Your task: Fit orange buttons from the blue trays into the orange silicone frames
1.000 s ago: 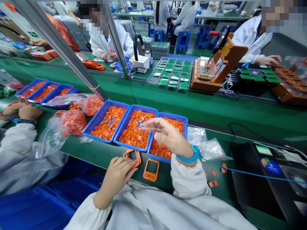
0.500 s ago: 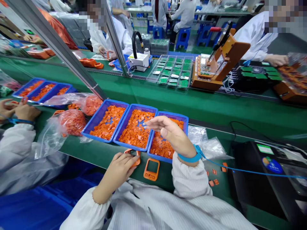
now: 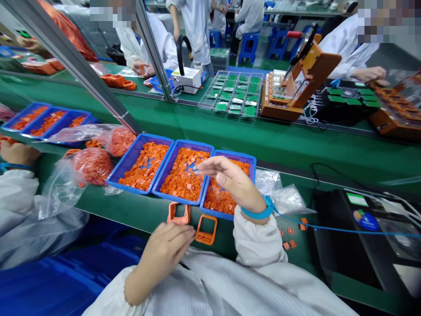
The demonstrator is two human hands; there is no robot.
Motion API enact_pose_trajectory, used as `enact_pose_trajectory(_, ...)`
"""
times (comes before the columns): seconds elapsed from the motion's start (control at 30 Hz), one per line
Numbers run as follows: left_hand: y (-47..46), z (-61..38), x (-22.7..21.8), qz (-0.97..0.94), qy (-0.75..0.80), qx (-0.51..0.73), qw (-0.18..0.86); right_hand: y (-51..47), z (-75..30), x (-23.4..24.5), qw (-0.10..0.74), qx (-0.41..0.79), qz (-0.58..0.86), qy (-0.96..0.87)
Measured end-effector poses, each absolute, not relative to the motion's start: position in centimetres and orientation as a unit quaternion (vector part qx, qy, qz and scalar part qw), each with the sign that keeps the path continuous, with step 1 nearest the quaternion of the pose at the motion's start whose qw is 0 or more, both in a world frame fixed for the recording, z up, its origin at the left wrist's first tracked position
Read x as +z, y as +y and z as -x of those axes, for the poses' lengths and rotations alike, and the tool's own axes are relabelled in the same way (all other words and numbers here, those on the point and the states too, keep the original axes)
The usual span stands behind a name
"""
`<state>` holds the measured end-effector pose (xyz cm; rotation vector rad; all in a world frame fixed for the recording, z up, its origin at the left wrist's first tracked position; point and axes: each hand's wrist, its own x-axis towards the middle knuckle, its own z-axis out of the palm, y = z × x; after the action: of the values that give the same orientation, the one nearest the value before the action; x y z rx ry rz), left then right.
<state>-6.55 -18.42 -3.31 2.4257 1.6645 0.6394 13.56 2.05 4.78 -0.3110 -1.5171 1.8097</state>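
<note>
Orange plastic frames [image 3: 178,221] lie on the green table [image 3: 138,215], just beside the relaxed, empty left hand [image 3: 166,248]; the open right hand [image 3: 232,182], grasping nothing, hovers over orange chips [image 3: 219,199] in a blue tray [image 3: 254,175].

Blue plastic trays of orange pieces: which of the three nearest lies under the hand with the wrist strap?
The rightmost blue plastic tray, under the right hand; only its fingertips cross the middle tray, none the leftmost.

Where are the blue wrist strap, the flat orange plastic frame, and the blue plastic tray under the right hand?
Blue wrist strap [image 3: 257,213], head view, band.
Flat orange plastic frame [image 3: 206,239], head view, lower bar.
Blue plastic tray [image 3: 254,175], head view, right rim.
</note>
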Motion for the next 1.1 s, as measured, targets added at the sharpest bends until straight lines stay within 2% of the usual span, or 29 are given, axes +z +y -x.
enact_pose_trajectory(0.17,-19.1,3.6,-6.8,-0.844,0.498,0.13,0.15,2.0,-13.4,4.7,0.365,0.711,0.119,-0.59)
enact_pose_trajectory(0.3,-18.8,3.1,-8.4,-0.849,0.494,0.102,0.158,1.9,-13.5,5.0,0.363,0.712,0.127,-0.588)
enact_pose_trajectory(0.4,-18.7,3.3,-6.8,-0.854,0.479,0.134,0.152,1.9,-13.7,5.1,0.358,0.707,0.135,-0.595)
enact_pose_trajectory(0.5,-18.1,4.1,-3.5,-0.854,0.452,0.222,0.128,2.0,-13.7,4.9,0.346,0.702,0.135,-0.608)
enact_pose_trajectory(0.63,-15.9,5.9,1.0,-0.83,0.424,0.361,0.032,1.6,-13.3,4.6,0.295,0.716,0.129,-0.619)
enact_pose_trajectory(0.7,-14.5,6.3,2.6,-0.811,0.435,0.391,-0.012,1.0,-12.7,4.8,0.254,0.729,0.12,-0.624)
enact_pose_trajectory(0.8,-13.0,6.3,3.6,-0.813,0.424,0.398,-0.038,0.1,-11.5,5.0,0.222,0.753,0.075,-0.615)
enact_pose_trajectory(0.97,-11.0,9.7,2.4,-0.846,0.332,0.411,-0.07,-0.3,-10.6,4.8,0.281,0.758,0.083,-0.583)
enact_pose_trajectory(1.0,-10.3,11.5,1.7,-0.828,0.363,0.417,-0.093,-0.1,-10.7,4.7,0.293,0.759,0.097,-0.574)
enact_pose_trajectory(1.07,-8.4,15.6,0.2,-0.702,0.547,0.431,-0.149,0.3,-11.2,4.6,0.31,0.76,0.122,-0.558)
enact_pose_trajectory(1.1,-7.2,17.8,-0.6,-0.656,0.657,0.356,-0.109,0.5,-11.4,4.6,0.316,0.759,0.133,-0.554)
